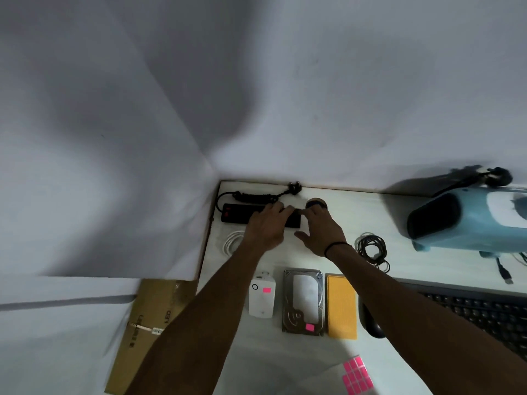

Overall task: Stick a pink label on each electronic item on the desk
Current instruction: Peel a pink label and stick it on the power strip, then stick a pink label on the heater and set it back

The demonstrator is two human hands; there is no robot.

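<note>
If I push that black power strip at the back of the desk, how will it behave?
The power strip looks like a long, flat, rigid bar, so it would probably slide rather than roll or tip. Its bundled cord lies behind it and would likely drag along, perhaps swinging one end.

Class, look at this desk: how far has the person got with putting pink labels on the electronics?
Done: the white adapter and the hard drive each carry a pink label. In hand: both hands, left and right, are on the black power strip; whether its label is stuck yet is hidden. Left: no label shows on the blue device, keyboard or mouse. The label sheet has spares.
</note>
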